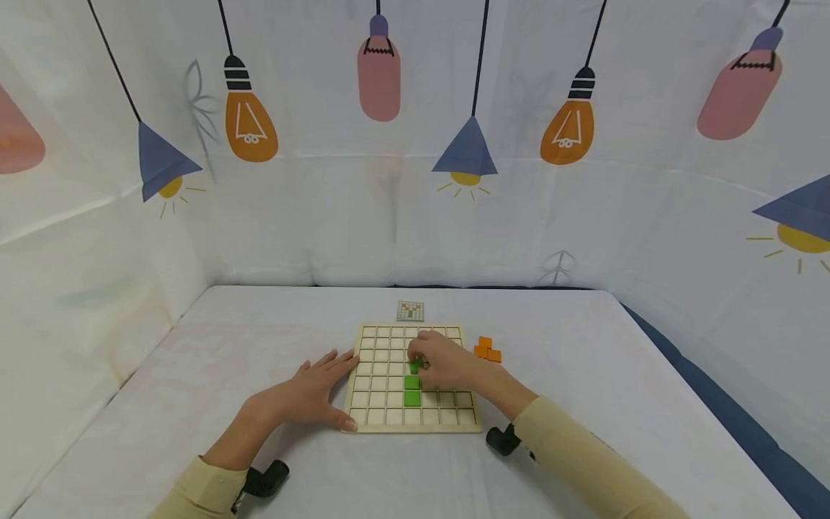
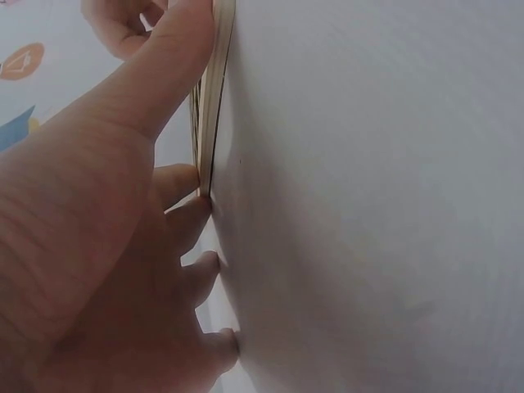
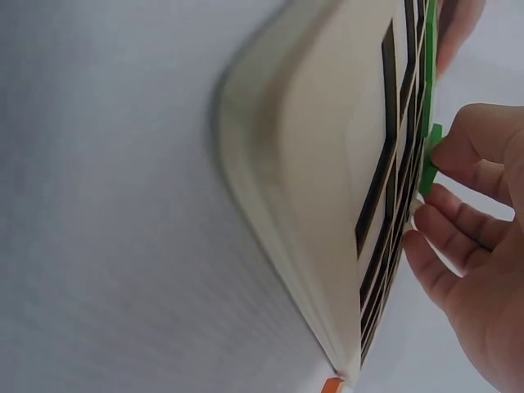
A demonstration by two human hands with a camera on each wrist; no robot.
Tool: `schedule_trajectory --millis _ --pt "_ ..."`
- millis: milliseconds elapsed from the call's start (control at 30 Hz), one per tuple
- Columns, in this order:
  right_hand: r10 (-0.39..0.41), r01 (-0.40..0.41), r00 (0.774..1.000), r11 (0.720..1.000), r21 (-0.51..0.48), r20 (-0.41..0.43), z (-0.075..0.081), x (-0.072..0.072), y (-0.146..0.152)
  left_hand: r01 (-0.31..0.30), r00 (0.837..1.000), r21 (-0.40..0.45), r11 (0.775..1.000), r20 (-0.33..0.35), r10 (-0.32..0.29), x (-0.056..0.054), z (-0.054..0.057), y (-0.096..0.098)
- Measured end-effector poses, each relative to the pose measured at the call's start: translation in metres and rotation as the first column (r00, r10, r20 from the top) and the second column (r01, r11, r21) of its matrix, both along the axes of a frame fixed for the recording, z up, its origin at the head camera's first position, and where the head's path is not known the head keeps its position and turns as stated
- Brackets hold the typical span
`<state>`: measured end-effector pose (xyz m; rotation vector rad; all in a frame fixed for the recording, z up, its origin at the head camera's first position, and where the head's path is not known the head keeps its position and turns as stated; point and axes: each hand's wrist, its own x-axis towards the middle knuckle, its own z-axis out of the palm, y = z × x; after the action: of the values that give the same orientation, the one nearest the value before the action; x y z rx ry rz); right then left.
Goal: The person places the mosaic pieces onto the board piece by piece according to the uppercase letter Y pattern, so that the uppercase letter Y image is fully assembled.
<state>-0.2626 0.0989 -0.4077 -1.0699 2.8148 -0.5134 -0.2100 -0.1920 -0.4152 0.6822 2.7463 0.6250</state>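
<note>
A wooden grid board (image 1: pixel 372 427) lies flat on the table, and two green square tiles (image 1: pixel 412 398) sit in neighbouring cells of one column. My right hand (image 1: pixel 447 364) is over the middle of the board, pinching a green tile (image 3: pixel 430 164) between thumb and fingers. That tile is close over the grid, just beyond the two seated ones, and partly hidden by the fingers. At the board's left edge rests my left hand (image 1: pixel 308 393), fingers spread. Its thumb lies at the near left corner, and its fingertips touch the side farther up.
Several orange square tiles (image 1: pixel 486 351) lie beside the board's right edge. Beyond the far edge is a small pattern card (image 1: pixel 411 311) with a coloured grid. A white cloth covers the table (image 1: pixel 259 324), with a lamp-printed curtain (image 1: pixel 324 216) behind.
</note>
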Motion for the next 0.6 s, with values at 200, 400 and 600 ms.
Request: schedule_trajectory --millis 200,400,600 --pt "0.025 -0.025 1.000 1.000 0.002 -0.017 -0.0004 0.0009 -0.0011 0.013 1.000 -0.003 1.000 -0.014 -0.013 -0.0013 -0.0018 -0.0004" --pt "0.034 -0.034 0.999 0.999 0.019 -0.038 -0.0013 0.0018 -0.0040 0.010 1.000 -0.005 1.000 -0.006 -0.010 0.0002 -0.0003 -0.0007" --pt "0.040 -0.037 0.997 0.998 0.044 -0.060 0.0011 0.0027 -0.0054 0.001 1.000 0.006 1.000 0.004 -0.001 -0.0003 -0.0003 -0.0005"
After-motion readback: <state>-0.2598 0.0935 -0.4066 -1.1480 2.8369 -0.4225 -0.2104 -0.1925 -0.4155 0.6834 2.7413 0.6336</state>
